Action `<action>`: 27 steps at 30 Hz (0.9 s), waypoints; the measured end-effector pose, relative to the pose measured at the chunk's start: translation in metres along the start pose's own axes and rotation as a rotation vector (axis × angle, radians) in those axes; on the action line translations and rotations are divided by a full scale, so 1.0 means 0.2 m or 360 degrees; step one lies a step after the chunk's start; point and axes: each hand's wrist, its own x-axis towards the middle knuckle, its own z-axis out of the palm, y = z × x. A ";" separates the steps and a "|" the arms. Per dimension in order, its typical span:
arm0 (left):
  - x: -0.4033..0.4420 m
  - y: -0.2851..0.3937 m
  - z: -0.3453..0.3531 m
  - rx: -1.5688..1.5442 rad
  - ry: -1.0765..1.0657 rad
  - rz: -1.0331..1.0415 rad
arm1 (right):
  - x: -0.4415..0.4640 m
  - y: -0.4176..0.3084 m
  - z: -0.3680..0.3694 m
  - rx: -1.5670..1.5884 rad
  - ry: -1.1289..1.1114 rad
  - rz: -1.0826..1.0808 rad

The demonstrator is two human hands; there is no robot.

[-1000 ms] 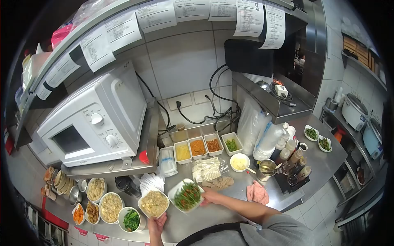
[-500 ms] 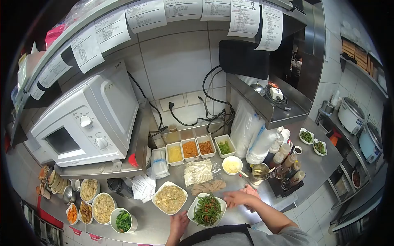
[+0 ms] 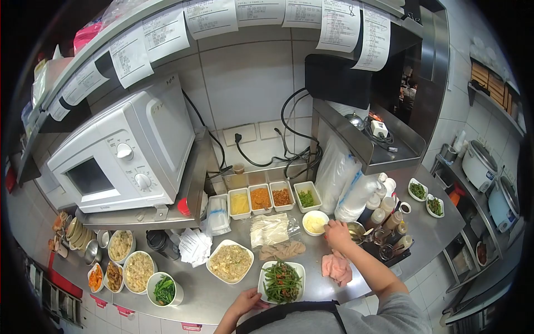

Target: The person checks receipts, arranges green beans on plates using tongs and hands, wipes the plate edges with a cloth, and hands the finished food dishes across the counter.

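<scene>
A square white bowl of green beans [image 3: 282, 282] stands at the front of the steel counter. My left hand [image 3: 248, 301] holds its lower left edge, fingers closed at the rim. Left of it sits a square bowl of fried rice [image 3: 230, 261]. Up and to the right, my right hand [image 3: 337, 234] is closed between a small white bowl of pale yellow food [image 3: 315, 223] and a metal pot [image 3: 356, 231]; what its fingers pinch is hidden. A pink cloth [image 3: 336, 268] lies below that hand.
Several rice and vegetable bowls, including one of leafy greens [image 3: 164, 290], stand at left. Topping tubs [image 3: 260, 199] line the back beside a microwave [image 3: 125, 150]. Sauce bottles [image 3: 394, 222] stand at right, and two small green dishes [image 3: 418, 190] lie beyond. Receipts hang overhead.
Both square bowls have shifted right from where they were a second ago. My left hand has gone from the rice bowl to the bean bowl. My right hand has left the beans and moved up-right.
</scene>
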 end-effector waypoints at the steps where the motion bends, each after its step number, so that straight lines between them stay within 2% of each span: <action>1: 0.00 -0.02 0.03 -0.0094 -0.0017 0.0019 | 0.01 0.00 -0.01 -0.0012 -0.0053 0.0016; 5: 0.01 -0.08 0.11 -0.0427 0.0028 0.0086 | 0.04 0.05 0.07 -0.0105 -0.0222 0.0046; 7: 0.02 -0.08 0.14 -0.0465 0.0055 0.0219 | 0.06 0.02 -0.02 -0.0176 -0.0367 0.0018; 9: 0.03 -0.07 0.15 -0.0464 0.0032 0.0206 | 0.08 0.00 -0.10 -0.0185 -0.0472 0.0132; 10: 0.04 -0.08 0.15 -0.0489 0.0050 0.0211 | 0.07 0.03 -0.07 -0.0190 -0.0297 0.0094; 11: 0.05 -0.10 0.15 -0.0549 0.0070 0.0212 | 0.09 0.04 -0.07 -0.0171 -0.0315 0.0168; 12: 0.03 -0.09 0.16 -0.0445 0.0128 0.0243 | 0.08 0.07 -0.07 -0.0078 -0.0161 0.0134; 13: 0.07 -0.16 0.17 -0.0546 0.0140 0.0324 | 0.08 0.03 -0.18 0.0083 -0.0113 0.0170; 15: 0.06 -0.14 0.18 -0.0551 0.0144 0.0322 | 0.05 0.01 -0.21 0.0101 -0.0047 0.0102; 17: 0.05 -0.13 0.17 -0.0556 0.0058 0.0281 | 0.03 0.05 -0.14 -0.0012 -0.0413 0.0100; 18: 0.03 -0.13 0.17 -0.0547 0.0089 0.0269 | 0.01 0.06 -0.14 0.0019 -0.0426 0.0083; 21: 0.05 -0.13 0.18 -0.0533 0.0124 0.0275 | 0.02 0.05 -0.11 0.0168 0.0123 0.0094; 23: 0.07 -0.16 0.18 -0.0633 0.0062 0.0288 | 0.02 0.04 -0.14 -0.0131 -0.0406 0.0241; 25: 0.05 -0.12 0.19 -0.0679 0.0000 0.0244 | -0.03 0.06 -0.14 -0.0177 -0.0186 0.0129; 27: 0.05 -0.08 0.22 -0.0702 0.0022 0.0224 | -0.03 -0.01 -0.25 0.0137 -0.0026 0.0338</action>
